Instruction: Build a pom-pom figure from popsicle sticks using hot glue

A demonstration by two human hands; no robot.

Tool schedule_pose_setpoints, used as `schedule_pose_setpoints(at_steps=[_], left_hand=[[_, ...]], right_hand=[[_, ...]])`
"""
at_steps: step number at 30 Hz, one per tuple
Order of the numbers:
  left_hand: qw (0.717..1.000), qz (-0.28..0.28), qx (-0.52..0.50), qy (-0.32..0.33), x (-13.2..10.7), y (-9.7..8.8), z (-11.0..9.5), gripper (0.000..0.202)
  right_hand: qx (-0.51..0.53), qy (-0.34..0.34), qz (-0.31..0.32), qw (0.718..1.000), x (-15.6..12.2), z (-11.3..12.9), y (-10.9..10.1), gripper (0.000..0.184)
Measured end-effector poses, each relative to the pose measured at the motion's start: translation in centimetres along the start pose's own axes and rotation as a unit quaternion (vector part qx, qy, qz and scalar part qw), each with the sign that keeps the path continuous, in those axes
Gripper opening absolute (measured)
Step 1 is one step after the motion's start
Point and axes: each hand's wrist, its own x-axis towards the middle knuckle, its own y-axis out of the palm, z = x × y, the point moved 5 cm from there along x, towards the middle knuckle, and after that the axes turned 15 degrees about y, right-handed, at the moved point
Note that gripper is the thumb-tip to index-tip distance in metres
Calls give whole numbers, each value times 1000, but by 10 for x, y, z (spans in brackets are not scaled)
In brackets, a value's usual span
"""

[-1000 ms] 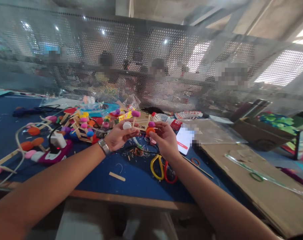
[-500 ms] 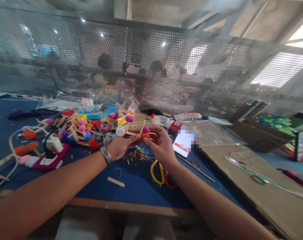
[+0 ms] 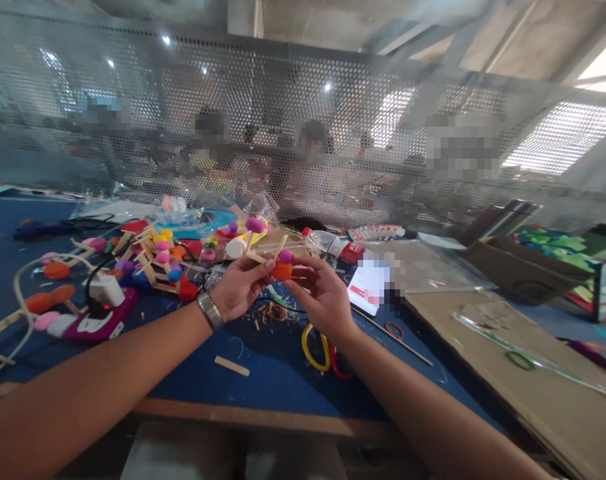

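Observation:
Above the middle of the blue table, a small craft-stick model (image 3: 255, 256) carries magenta, orange and white rounded pieces. My left hand (image 3: 243, 288) pinches its sticks between thumb and fingers. My right hand (image 3: 323, 293) curves around the other side, with its fingertips at the orange piece (image 3: 283, 271) and the magenta one just above it. My fingers partly hide the lower joints of the model. Below the right wrist lie scissors with yellow and red handles (image 3: 315, 348). A loose craft stick (image 3: 231, 366) rests nearer the table's front edge.
More stick models with coloured pieces (image 3: 160, 257) crowd the left, beside a purple power strip (image 3: 103, 320) with a white plug. A phone (image 3: 367, 288), a bottle (image 3: 333, 245) and a cardboard sheet (image 3: 463, 333) are on the right. A perforated metal screen (image 3: 283, 100) stands behind.
The model has shifted slightly left and tilted in my hands. My right thumb has moved down off the orange piece's front, leaving more of it in view.

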Motion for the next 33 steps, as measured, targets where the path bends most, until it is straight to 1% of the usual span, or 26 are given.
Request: schedule_pose_setpoints(at_steps=[3, 6, 8, 15, 19, 23, 27, 33], left_hand=[[1000, 1, -12, 1, -1, 5, -5, 30], [1000, 19, -5, -15, -4, 9, -7, 34], [1000, 20, 3, -23, -5, 9, -7, 36], [999, 21, -2, -27, -4, 6, -4, 34], [999, 31, 3, -29, -4, 5, -3, 32], [999, 27, -5, -27, -4, 4, -1, 31], [999, 20, -12, -28, -4, 3, -1, 30], [999, 14, -3, -37, -6, 5, -3, 33]], right_hand=[[-22, -33, -4, 999, 0, 1, -1, 32], [-45, -77, -13, 996, -1, 3, -3, 28], [-58, -91, -20, 994, -1, 2, -4, 26], [-94, -103, -43, 989, -2, 2, -5, 24], [-72, -100, -53, 991, -2, 3, -5, 28], [-76, -90, -40, 992, -2, 3, -4, 34], [-97, -84, -32, 991, -2, 1, -3, 33], [-91, -85, -26, 992, -2, 2, -2, 33]])
